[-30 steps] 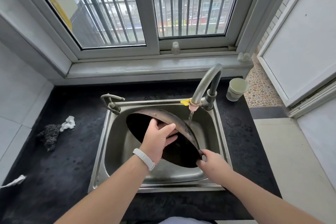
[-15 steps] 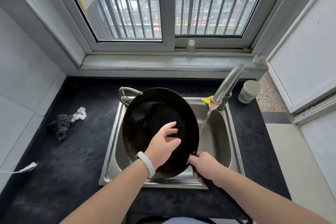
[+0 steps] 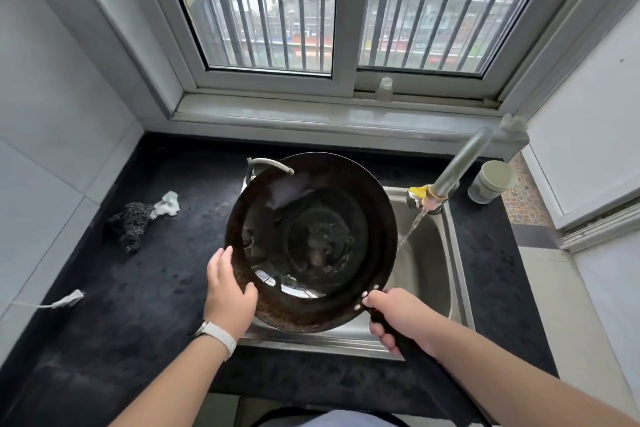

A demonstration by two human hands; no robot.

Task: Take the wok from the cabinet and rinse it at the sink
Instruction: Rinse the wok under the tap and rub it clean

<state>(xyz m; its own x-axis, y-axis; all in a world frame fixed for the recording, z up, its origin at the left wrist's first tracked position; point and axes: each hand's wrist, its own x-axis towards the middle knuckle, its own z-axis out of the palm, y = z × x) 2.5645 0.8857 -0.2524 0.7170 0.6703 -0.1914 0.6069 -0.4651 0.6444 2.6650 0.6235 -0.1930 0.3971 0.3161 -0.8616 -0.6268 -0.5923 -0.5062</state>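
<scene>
The black wok [image 3: 311,239] is held open side up over the left part of the steel sink [image 3: 433,274], a little water lying in its bottom. My right hand [image 3: 398,315] grips its dark handle at the near right. My left hand [image 3: 230,291] holds the wok's near-left rim, thumb inside. The faucet [image 3: 457,163] stands at the sink's back right, and its stream falls past the wok's right edge into the basin.
A dark scouring pad [image 3: 133,222] and a white scrap [image 3: 168,204] lie on the black counter at the left. A white cup [image 3: 491,180] stands right of the faucet. A grey hose loop [image 3: 270,163] sits behind the wok. The window sill runs along the back.
The wok went from tilted on edge in the sink to level and facing up, shifted left of the stream. My left hand left the inside and took the rim.
</scene>
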